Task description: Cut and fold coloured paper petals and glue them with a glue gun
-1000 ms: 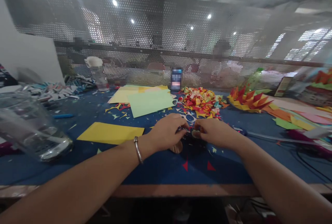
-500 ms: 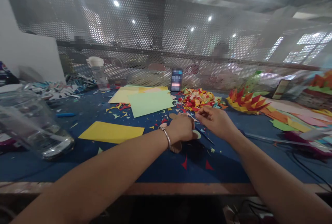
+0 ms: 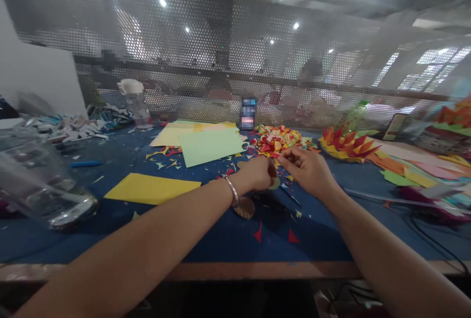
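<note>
My left hand point(image 3: 259, 173), with a silver bangle at the wrist, is closed above the middle of the blue table. A small rounded pale green paper piece point(image 3: 274, 183) shows under its curled fingers. Brown rounded shapes point(image 3: 245, 208) lie beneath this hand and wrist, mostly covered. To the right, my right hand point(image 3: 305, 168) has thumb and forefinger pinched together, close to the left fingers. A red paper bit point(image 3: 274, 155) shows at those fingertips; whether they hold it is unclear. A thin dark pointed tool point(image 3: 290, 195) lies between the hands. Red scraps point(image 3: 293, 236) rest nearer me.
Behind the hands is a pile of cut paper pieces point(image 3: 281, 139), with a phone point(image 3: 248, 113) upright beside it. Green point(image 3: 211, 146) and yellow point(image 3: 152, 189) sheets lie left. A clear jug point(image 3: 47, 185) stands far left; a folded paper flower point(image 3: 348, 146) sits right.
My left hand has lifted slightly and shifted left, uncovering more of the brown rounded shape. A red paper bit now shows between the two hands. The view has shifted a little.
</note>
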Demonstrator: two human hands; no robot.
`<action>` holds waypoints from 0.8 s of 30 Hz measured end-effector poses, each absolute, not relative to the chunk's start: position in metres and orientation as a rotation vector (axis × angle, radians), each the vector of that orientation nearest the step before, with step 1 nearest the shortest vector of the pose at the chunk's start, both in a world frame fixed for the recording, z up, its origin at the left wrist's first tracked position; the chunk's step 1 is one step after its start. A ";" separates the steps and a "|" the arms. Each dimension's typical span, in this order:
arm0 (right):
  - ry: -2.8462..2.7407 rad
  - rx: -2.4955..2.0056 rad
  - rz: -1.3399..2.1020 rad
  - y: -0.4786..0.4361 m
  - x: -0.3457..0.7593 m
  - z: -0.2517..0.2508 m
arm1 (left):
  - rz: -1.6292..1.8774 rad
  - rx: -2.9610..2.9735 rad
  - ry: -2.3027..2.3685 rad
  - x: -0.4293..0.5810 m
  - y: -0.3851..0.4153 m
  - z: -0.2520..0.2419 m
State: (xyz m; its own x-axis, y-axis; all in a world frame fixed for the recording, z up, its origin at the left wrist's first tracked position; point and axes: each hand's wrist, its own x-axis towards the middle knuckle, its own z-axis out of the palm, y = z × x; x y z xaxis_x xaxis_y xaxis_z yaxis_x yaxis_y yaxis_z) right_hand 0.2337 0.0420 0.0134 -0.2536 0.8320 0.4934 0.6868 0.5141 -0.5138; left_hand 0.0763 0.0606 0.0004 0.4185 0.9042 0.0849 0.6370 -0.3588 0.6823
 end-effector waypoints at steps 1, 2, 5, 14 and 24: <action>-2.014 -1.220 0.253 0.041 0.233 0.013 | 0.674 2.049 1.272 0.071 0.059 0.001; -2.017 -1.202 0.255 0.040 0.233 0.013 | 0.724 1.983 1.238 0.065 0.056 0.001; -2.051 -1.147 0.270 0.034 0.230 0.014 | 0.833 1.793 1.151 0.048 0.048 0.003; -2.294 -0.982 0.219 0.026 0.217 0.007 | 1.108 0.975 0.860 0.026 0.033 -0.006; -2.274 -0.939 0.230 0.023 0.213 0.004 | 1.027 1.053 0.862 0.023 0.027 0.000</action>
State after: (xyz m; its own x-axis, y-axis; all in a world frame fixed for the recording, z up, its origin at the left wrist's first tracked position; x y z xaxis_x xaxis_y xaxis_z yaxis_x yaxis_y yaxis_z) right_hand 0.2130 0.0227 0.0044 -0.5257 0.6817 0.5089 0.5657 0.7269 -0.3893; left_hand 0.0227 0.0271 0.0001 0.2988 0.9510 -0.0795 -0.2428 0.1564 0.9574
